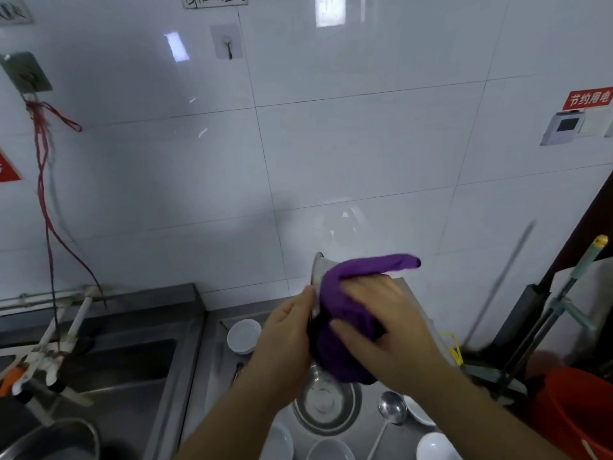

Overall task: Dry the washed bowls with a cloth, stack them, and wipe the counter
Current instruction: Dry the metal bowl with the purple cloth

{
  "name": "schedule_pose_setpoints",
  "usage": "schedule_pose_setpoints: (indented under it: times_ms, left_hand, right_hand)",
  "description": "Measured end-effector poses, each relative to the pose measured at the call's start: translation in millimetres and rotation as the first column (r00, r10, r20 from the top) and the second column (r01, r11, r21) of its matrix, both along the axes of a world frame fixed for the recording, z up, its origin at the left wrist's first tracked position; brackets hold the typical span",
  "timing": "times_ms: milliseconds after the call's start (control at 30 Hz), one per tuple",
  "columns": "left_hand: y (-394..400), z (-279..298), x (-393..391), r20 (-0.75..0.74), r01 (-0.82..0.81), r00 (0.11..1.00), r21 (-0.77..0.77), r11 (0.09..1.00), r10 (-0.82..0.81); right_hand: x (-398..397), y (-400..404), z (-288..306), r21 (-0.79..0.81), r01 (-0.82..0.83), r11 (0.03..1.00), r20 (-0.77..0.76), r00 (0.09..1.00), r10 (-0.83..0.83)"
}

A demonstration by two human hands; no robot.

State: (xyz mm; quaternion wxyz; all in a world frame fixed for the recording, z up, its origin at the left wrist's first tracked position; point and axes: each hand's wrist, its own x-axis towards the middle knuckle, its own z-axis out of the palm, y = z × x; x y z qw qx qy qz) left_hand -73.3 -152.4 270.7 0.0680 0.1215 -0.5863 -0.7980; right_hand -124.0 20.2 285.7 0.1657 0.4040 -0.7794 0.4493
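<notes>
A white tiled wall [331,144] fills the far part of the scene, with a red sign [589,98] fixed high at the far right and a red cord [44,180] hung from a hook at the far left. Below it, a stainless steel counter [212,353] runs across the near part, with a sink basin [132,366] set into its left side. An orange bucket [577,413] is seen at the near right, beside a mop handle [564,300].

Above the counter, a metal bowl [317,270] is held on edge, only its rim and a little of its side being visible. A purple cloth [345,313] is wrapped over most of it, one end sticking out to the right. The bowl's rim is gripped by the left hand [287,336], its fingers curled round the edge. The cloth is pressed against the bowl by the right hand [388,323], whose fingers are spread across the fabric and bent over it.

On the counter directly beneath, a second steel bowl [328,406] lies upright. A metal ladle [391,413] is laid just to its right, bowl end far, handle near. Small white bowls are scattered around: one [243,332] far and left of the hands, and others [331,449] along the near edge.
</notes>
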Motion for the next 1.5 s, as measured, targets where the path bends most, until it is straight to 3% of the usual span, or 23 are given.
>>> schedule_pose_setpoints:
  times_ms: [33,100,267,367,467,533,633,800,933,1000,1133,1267,1367,1500]
  left_hand:
    - [1,1,1,-0.021,0.005,1.000,0.006,1.000,-0.005]
    - [0,2,5,-0.060,0.033,0.998,0.012,0.999,-0.032]
    - [-1,1,10,-0.048,0.041,0.998,0.055,0.998,-0.038]
    - [2,5,11,-0.056,0.051,0.997,0.006,0.999,-0.051]
    - [5,10,15,-0.080,0.054,0.995,-0.053,0.997,-0.058]
    - [6,12,20,-0.097,0.065,0.992,-0.117,0.991,-0.077]
    - [5,18,26,-0.136,0.064,0.987,-0.192,0.979,-0.091]
    - [9,24,28,-0.186,0.018,0.981,-0.197,0.980,-0.056]
    - [9,31,23,-0.193,-0.039,0.981,-0.058,0.998,0.027]
    - [11,33,21,-0.188,-0.076,0.980,-0.047,0.996,0.065]
    - [16,33,14,-0.156,-0.155,0.976,-0.015,0.988,0.151]
    - [22,31,1,-0.121,-0.241,0.962,0.051,0.969,0.245]
    - [24,31,-9,-0.064,-0.285,0.953,0.151,0.947,0.297]
    - [26,34,-15,-0.001,-0.298,0.954,0.134,0.945,0.301]
  right_hand:
    - [-1,0,-2,0.111,-0.013,0.994,-0.126,0.992,0.027]
    - [-1,0,-4,0.193,-0.035,0.981,-0.194,0.978,0.073]
    - [-2,1,-1,0.239,-0.082,0.968,-0.154,0.981,0.121]
    - [-9,-2,9,0.208,-0.062,0.976,-0.127,0.988,0.090]
    - [-14,-4,20,0.054,-0.036,0.998,0.002,0.999,0.036]
    - [-20,-2,29,-0.075,-0.013,0.997,0.224,0.974,0.029]
    - [-34,2,34,-0.289,0.030,0.957,0.586,0.796,0.153]
    - [-44,2,28,-0.496,0.234,0.836,0.796,0.506,0.331]
    - [-40,-7,2,-0.515,0.457,0.725,0.857,0.253,0.450]
    - [-35,-13,-6,-0.525,0.500,0.689,0.845,0.210,0.492]
    - [-20,-28,-11,-0.506,0.499,0.704,0.848,0.137,0.512]
    - [-6,-41,-18,-0.500,0.534,0.682,0.859,0.204,0.469]
    - [9,-48,-18,-0.516,0.534,0.670,0.857,0.330,0.397]
    - [27,-53,-25,-0.513,0.451,0.731,0.823,0.500,0.269]
